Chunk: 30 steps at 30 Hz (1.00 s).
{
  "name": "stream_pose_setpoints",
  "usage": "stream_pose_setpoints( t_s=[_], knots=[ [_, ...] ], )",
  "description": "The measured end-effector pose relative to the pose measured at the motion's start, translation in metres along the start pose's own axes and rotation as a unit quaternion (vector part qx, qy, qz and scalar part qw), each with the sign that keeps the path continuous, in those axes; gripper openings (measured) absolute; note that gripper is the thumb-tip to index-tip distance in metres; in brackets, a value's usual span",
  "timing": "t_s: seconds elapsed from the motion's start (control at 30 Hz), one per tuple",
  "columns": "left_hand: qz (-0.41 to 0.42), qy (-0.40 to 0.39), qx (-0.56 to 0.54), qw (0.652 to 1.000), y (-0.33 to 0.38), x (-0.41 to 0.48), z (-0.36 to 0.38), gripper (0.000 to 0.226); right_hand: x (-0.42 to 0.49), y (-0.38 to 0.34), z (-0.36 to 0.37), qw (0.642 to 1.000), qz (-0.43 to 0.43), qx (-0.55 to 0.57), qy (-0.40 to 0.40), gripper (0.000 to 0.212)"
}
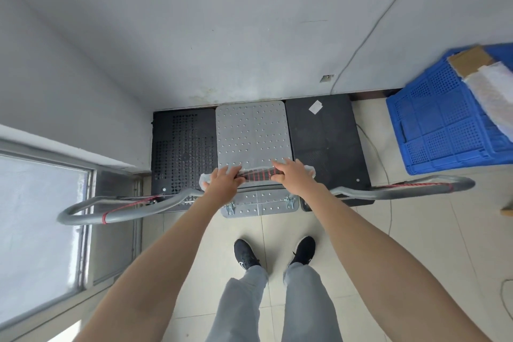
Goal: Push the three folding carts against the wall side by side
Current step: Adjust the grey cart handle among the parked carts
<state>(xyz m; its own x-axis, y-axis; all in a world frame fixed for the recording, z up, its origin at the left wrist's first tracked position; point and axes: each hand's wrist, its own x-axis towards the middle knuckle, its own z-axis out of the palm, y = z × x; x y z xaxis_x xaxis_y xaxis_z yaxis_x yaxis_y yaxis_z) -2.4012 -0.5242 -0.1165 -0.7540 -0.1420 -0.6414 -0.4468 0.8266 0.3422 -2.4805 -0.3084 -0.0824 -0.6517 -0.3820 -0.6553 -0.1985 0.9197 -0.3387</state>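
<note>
Three folding carts stand side by side with their far ends at the wall [249, 36]: a black perforated cart [181, 150] on the left, a grey studded cart [251, 136] in the middle, a black flat cart [324, 141] on the right. My left hand [223, 184] and my right hand [294, 176] both grip the middle cart's handle [256, 175], which is wrapped in plastic and red cord. The grey handle of the left cart [116, 209] and the handle of the right cart [402, 189] stick out to either side.
A blue plastic crate [438, 125] holding cardboard and white foam sits on the tiled floor at the right. A grey cable [385, 172] runs down the wall and along the floor beside the right cart. A window [36, 230] fills the left. My shoes [274, 254] stand behind the carts.
</note>
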Motion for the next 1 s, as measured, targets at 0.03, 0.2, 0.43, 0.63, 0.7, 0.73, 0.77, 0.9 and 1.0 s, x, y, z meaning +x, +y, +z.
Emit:
stream_pose_setpoints(
  t_s=[0.03, 0.2, 0.43, 0.63, 0.7, 0.73, 0.77, 0.9, 1.0],
  knots=[
    [-0.005, -0.001, -0.002, 1.000, 0.001, -0.006, 0.002, 0.044, -0.007, 0.005, 0.001, 1.000, -0.004, 0.007, 0.003, 0.057],
    [-0.045, 0.086, -0.057, 0.994, 0.044, -0.052, 0.016, 0.049, -0.043, 0.048, -0.010, 0.995, 0.001, 0.072, 0.064, 0.078],
    [0.036, 0.126, -0.075, 0.989, 0.213, -0.079, 0.087, 0.049, -0.070, 0.168, -0.052, 0.996, -0.025, 0.008, 0.088, 0.061],
    [0.081, 0.051, -0.083, 0.992, 0.379, -0.075, 0.163, 0.055, -0.120, 0.334, -0.090, 0.993, 0.037, -0.038, 0.108, 0.056],
    [0.096, 0.008, -0.032, 0.995, 0.413, -0.074, 0.183, 0.056, -0.143, 0.382, -0.090, 0.993, 0.068, -0.045, 0.080, 0.055],
    [0.095, 0.002, -0.013, 0.995, 0.426, -0.074, 0.191, 0.055, -0.149, 0.399, -0.086, 0.994, 0.065, -0.051, 0.066, 0.053],
    [0.086, 0.005, -0.007, 0.996, 0.435, -0.074, 0.197, 0.053, -0.152, 0.411, -0.083, 0.995, 0.055, -0.056, 0.058, 0.051],
    [0.031, 0.048, -0.006, 0.998, 0.446, -0.068, 0.207, 0.045, -0.148, 0.414, -0.081, 0.997, 0.018, -0.046, 0.064, 0.044],
    [0.018, 0.073, -0.002, 0.997, 0.446, -0.061, 0.202, 0.038, -0.145, 0.411, -0.080, 0.996, 0.012, -0.036, 0.077, 0.042]
  ],
)
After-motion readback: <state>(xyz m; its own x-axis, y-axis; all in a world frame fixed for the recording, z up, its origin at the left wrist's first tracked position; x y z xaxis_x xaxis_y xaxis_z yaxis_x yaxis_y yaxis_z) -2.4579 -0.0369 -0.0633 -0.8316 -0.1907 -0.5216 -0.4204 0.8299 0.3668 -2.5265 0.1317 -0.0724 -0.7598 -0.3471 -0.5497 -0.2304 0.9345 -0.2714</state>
